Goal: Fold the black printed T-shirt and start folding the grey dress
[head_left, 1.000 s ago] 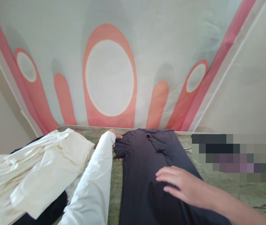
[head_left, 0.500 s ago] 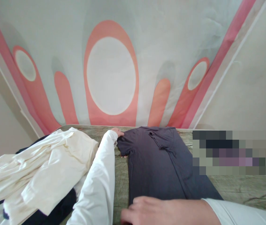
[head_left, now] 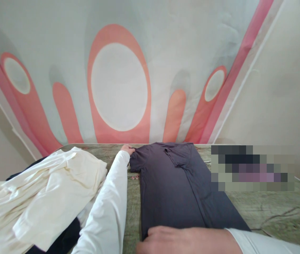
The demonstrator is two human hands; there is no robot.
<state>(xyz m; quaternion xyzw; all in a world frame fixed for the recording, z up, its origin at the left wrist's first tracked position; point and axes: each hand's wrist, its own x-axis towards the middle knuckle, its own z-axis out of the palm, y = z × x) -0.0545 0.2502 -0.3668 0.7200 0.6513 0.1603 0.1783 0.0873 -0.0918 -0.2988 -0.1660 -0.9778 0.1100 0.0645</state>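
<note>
A dark grey T-shirt (head_left: 176,190) lies partly folded lengthwise on the marbled green table (head_left: 271,211), collar toward the far edge. My left hand (head_left: 127,149), in a long white sleeve, pinches the shirt's left sleeve near the far edge. Closer to me, my right hand (head_left: 176,240) rests on the shirt's near hem at the bottom of the view; its fingers curl over the cloth edge, though part of the hand is cut off.
A heap of cream-white garments (head_left: 44,190) over a dark one (head_left: 62,240) lies on the table's left. A pixelated patch (head_left: 252,168) covers the right side. Behind the table hangs a wall cloth with pink arches (head_left: 118,84).
My right hand slid from the middle of the shirt down to its near hem. The left hand stayed on the sleeve. The view shifted slightly.
</note>
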